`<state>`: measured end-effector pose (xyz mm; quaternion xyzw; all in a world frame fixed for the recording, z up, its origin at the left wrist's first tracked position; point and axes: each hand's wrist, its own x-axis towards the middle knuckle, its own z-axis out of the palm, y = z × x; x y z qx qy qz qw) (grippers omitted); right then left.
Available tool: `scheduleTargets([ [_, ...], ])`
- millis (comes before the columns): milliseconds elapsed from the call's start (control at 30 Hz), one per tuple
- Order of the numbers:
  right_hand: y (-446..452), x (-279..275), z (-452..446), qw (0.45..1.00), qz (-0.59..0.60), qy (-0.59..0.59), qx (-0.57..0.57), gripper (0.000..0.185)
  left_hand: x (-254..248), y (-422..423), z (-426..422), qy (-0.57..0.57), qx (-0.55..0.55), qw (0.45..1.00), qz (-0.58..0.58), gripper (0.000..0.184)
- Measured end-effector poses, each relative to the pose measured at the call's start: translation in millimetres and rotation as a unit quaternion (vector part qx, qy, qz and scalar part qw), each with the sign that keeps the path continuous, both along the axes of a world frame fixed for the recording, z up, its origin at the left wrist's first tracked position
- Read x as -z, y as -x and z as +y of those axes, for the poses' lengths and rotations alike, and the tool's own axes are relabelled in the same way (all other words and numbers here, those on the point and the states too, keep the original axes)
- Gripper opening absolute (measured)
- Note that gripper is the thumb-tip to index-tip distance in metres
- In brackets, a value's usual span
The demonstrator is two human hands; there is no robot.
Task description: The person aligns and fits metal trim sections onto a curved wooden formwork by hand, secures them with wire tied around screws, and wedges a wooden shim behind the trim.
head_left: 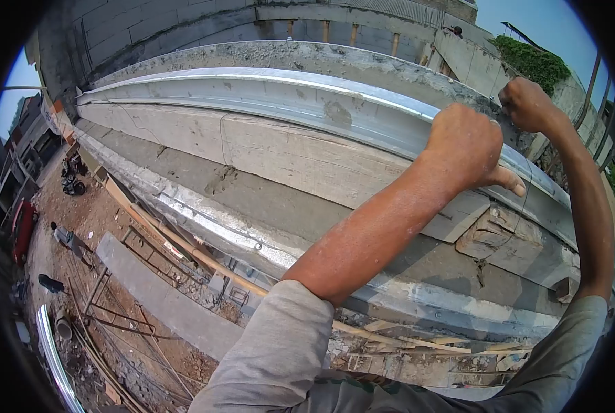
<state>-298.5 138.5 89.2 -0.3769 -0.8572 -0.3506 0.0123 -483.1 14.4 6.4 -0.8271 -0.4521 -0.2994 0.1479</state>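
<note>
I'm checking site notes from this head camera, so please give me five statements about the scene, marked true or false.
1. The long, silvery metal channel runs alongside the pale, squared wooden beam. True.
2. The right hand wears a white fabric glove. False: it is bare.
3. The left hand has its thumb extended. True.
4. The red car is near the picture's right edge. False: it is near the left edge.
5. The sleeves are grey fabric. True.
</note>
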Motion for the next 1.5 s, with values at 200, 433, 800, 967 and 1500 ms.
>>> scheduleTargets([
  [200,22.7,3.4,-22.6,1.000,0.006,-0.019,0.022,0.008,2.9,-0.8,2.4,-0.047,0.010,0.999,-0.024,0.085],
  [433,73.4,-23.1,-54.3,0.989,0.138,-0.043,-0.042,0.011,23.6,25.9,-5.5,-0.185,0.125,0.955,-0.198,0.061],
  [800,305.0,-8.0,-32.0,0.990,0.111,0.060,-0.069,0.028,42.4,328.7,-3.0,-0.281,-0.214,0.925,-0.143,0.039],
  [967,370.6,-0.5,62.4,0.974,0.008,-0.119,-0.191,0.033,42.6,369.1,-0.7,-0.206,-0.149,0.963,-0.095,0.048],
  [1500,462.6,-22.9,18.7,0.999,0.044,-0.015,-0.020,0.016,52.0,379.1,12.3,-0.248,-0.060,0.954,-0.158,0.044],
])
